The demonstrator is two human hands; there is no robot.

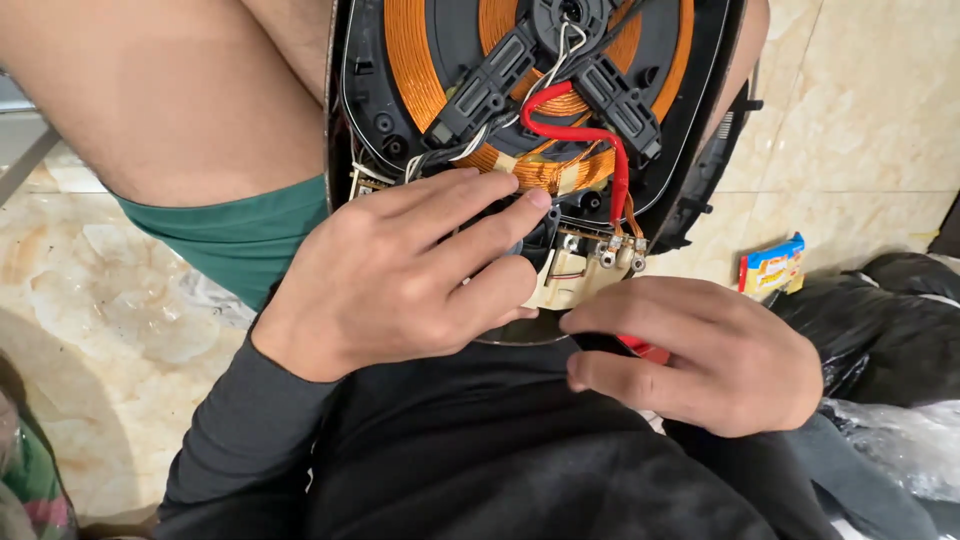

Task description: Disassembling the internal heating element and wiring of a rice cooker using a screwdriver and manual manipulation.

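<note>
An opened induction cooker point(700, 150) rests on my lap, its copper coil point(415, 70) and a red wire point(585, 135) exposed. My left hand point(400, 275) lies on the cooker's lower edge, fingers curled over a dark part beside the beige circuit board point(575, 275). My right hand point(700, 355) sits just below the board, thumb and fingers closed around a small red-handled tool point(645, 349), mostly hidden in the palm.
A small yellow and blue packet point(772, 266) lies on the marble floor point(100, 300) at the right. Black plastic bags point(890, 320) are piled at the far right. My bare knee and green shorts point(240, 235) are at the left.
</note>
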